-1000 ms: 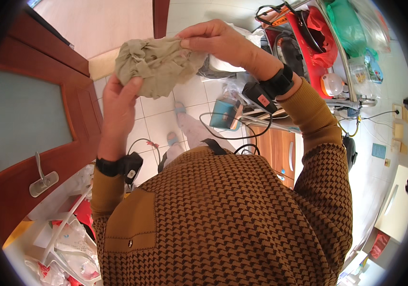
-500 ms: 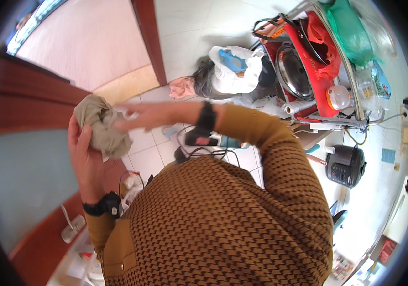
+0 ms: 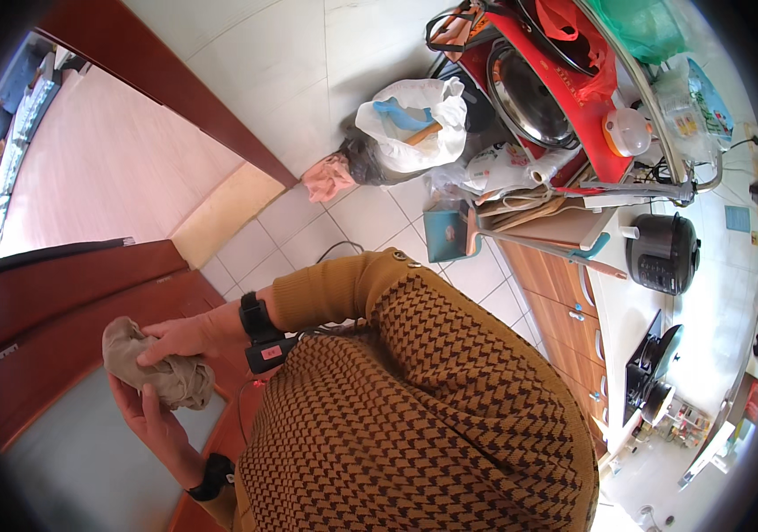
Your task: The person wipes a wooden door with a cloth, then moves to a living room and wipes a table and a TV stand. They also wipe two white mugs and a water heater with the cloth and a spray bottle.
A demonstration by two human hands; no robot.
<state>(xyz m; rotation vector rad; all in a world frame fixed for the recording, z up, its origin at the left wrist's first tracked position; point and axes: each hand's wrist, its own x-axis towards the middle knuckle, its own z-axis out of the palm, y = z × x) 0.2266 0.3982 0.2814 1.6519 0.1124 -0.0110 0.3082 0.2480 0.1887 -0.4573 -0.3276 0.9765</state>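
A crumpled khaki cloth (image 3: 177, 379) is bunched up between my two hands at the left, in front of a red-brown door with a grey-blue pane (image 3: 86, 452). My left hand (image 3: 150, 426) cups it from the near side, fingers and thumb against the fabric. From the right, my right hand (image 3: 186, 337) grips its upper part, thumb pressed into the folds. Part of the fingers of both hands is hidden by the cloth. Each wrist wears a black band, and a small black box (image 3: 270, 353) with a cable hangs by my right wrist.
An open doorway (image 3: 140, 168) lies at the far left. Beyond my right arm stand a bin with a white bag (image 3: 397, 146), a pink bag (image 3: 328, 177) and a teal dustpan (image 3: 450, 235). A rack with a red shelf (image 3: 565, 97) and a counter with a black cooker (image 3: 663, 254) line the right.
My right hand, blurred and just off the cloth before, now grips it. The cloth and both hands sit lower in view, as my view has turned.
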